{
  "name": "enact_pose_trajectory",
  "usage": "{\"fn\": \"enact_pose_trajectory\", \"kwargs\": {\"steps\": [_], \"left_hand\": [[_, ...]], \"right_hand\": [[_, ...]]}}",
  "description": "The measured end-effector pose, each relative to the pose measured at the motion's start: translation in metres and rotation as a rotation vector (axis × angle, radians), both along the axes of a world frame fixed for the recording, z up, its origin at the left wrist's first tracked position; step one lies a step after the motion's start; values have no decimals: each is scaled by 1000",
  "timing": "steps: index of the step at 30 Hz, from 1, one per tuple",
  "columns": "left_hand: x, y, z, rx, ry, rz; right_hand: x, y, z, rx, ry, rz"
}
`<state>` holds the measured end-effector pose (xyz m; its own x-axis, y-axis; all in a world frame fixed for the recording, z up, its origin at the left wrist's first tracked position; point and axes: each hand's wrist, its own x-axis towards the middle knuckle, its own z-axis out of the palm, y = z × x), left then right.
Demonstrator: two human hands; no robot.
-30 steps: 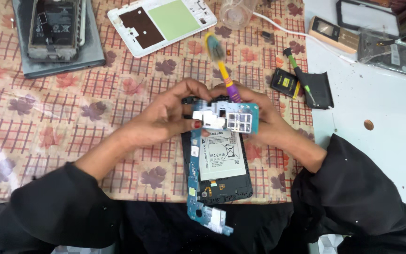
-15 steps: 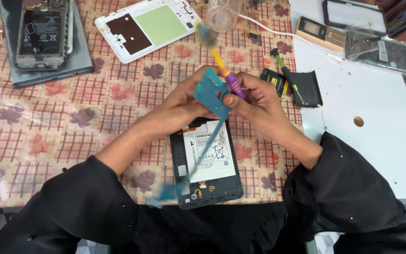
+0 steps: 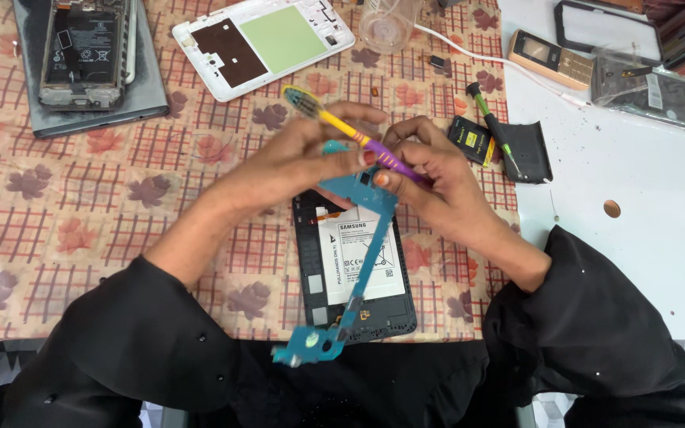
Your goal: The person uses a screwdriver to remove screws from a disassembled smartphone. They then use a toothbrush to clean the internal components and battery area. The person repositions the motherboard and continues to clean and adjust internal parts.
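Observation:
My left hand [image 3: 299,162] and my right hand [image 3: 441,182] meet above an opened black tablet [image 3: 358,269] whose white battery faces up. Between the fingers of both hands is the top of a long blue circuit board [image 3: 365,257]. It hangs tilted, and its lower end [image 3: 307,349] reaches past the tablet's near edge. My right hand also grips the purple handle of a yellow toothbrush [image 3: 334,123]. The brush head points up and to the left, over my left hand.
On the patterned cloth lie a white tablet back cover [image 3: 263,40], a stripped phone on a grey case [image 3: 85,55] and a clear cup [image 3: 386,24]. A small black battery [image 3: 469,139] and a screwdriver [image 3: 495,123] lie to the right. A white board [image 3: 636,206] holds a gold phone [image 3: 552,57].
The circuit board was held flat with its face up. It is now turned and tilted, with its long arm hanging down over the tablet. The toothbrush has swung further left.

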<state>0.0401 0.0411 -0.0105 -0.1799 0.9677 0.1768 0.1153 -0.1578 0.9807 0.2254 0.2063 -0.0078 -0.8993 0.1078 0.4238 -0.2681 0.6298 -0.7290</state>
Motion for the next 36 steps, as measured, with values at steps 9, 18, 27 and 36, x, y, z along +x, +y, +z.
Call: {"fn": "enact_pose_trajectory", "kwargs": {"steps": [9, 18, 27, 36], "left_hand": [[-1, 4, -13, -170, -122, 241], [-9, -9, 4, -239, 525, 254], [-15, -27, 10, -319, 732, 125], [-19, -35, 3, -198, 646, 142]], "right_hand": [[-6, 14, 9, 111, -60, -218], [3, 49, 19, 76, -194, -59], [11, 67, 32, 49, -299, -34], [12, 48, 23, 155, -144, 36]]}}
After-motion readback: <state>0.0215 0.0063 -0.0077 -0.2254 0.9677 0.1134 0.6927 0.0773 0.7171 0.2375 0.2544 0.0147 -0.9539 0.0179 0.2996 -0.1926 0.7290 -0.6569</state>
